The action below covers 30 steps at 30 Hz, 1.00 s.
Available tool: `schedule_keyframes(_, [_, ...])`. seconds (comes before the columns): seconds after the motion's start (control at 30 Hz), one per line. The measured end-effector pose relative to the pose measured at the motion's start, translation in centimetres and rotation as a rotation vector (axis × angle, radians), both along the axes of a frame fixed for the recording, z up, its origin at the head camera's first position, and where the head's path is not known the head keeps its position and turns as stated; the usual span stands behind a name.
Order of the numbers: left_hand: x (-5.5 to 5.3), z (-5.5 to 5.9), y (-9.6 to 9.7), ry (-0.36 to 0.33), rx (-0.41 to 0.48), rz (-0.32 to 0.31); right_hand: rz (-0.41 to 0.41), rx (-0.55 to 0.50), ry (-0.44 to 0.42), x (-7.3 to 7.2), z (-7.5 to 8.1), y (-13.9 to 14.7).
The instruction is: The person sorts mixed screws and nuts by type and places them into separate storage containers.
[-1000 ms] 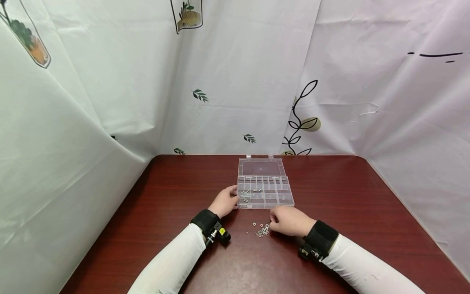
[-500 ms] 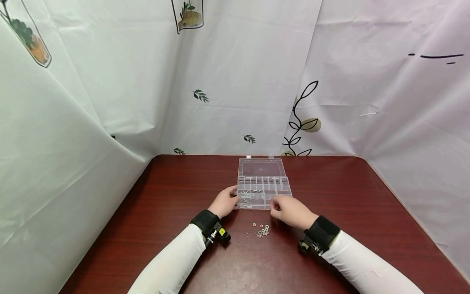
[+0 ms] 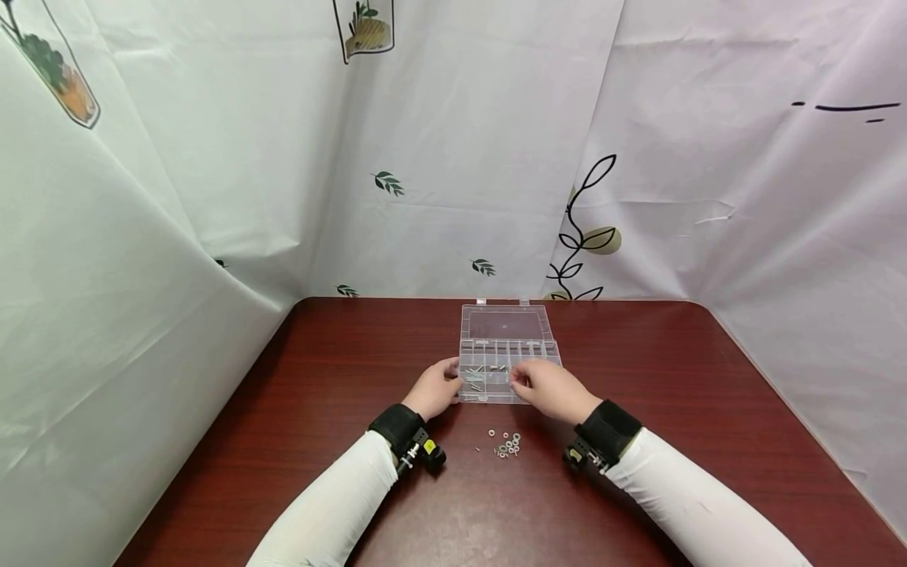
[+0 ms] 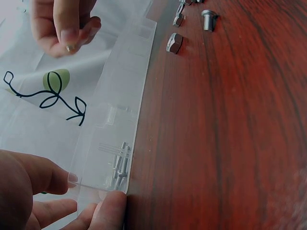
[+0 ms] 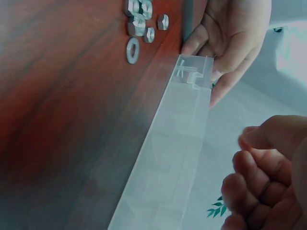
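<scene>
A clear compartment box [image 3: 520, 396] lies on the table with its lid folded back. My left hand [image 3: 434, 390] grips the box's left end, thumb and fingers on either side of its wall in the left wrist view. Screws [image 4: 121, 165] lie in the compartments by that hand. Over the box's right half hovers my right hand [image 3: 549, 387], its fingers curled in the right wrist view. Between its thumb and fingertip shows a small shiny metal piece [image 4: 71, 48], mostly hidden; I cannot tell its kind. Loose nuts [image 5: 136, 25] and a washer [image 5: 133, 51] lie in front of the box.
The raised lid [image 3: 505, 323] lies toward the back of the brown table [image 3: 375, 339]. A short screw [image 4: 208, 20] stands on its head among the loose hardware. White printed cloth [image 3: 453, 157] hangs behind and along both sides.
My right hand has moved up from beside the loose nuts to over the box, then left above its compartments. My left hand stays at the box's end.
</scene>
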<state>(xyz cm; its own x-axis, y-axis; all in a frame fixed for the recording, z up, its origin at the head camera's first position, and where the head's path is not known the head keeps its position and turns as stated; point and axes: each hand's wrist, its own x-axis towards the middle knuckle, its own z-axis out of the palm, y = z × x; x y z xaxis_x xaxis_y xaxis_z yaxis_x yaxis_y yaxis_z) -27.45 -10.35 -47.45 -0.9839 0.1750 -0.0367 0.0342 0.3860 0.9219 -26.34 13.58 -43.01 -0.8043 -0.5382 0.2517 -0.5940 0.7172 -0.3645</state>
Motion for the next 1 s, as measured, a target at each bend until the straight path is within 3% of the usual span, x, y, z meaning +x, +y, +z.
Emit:
schedule_keyframes(0.17, [0.0, 0.1, -0.1, 0.003, -0.006, -0.001, -0.006, 0.092, 0.010, -1.1, 0.1, -1.2])
schedule_keyframes(0.37, [0.2, 0.3, -0.2, 0.007, -0.004, -0.001, -0.050, 0.144, -0.045, -2.2, -0.3, -2.5])
schedule_keyframes(0.67, [0.3, 0.3, -0.2, 0.020, -0.018, -0.010, -0.107, 0.148, -0.067, -2.7, -1.3, -3.3])
schedule_keyframes(1.0, [0.1, 0.2, -0.1, 0.014, -0.014, -0.008, -0.127, 0.151, -0.078, -2.7, -1.2, -3.4])
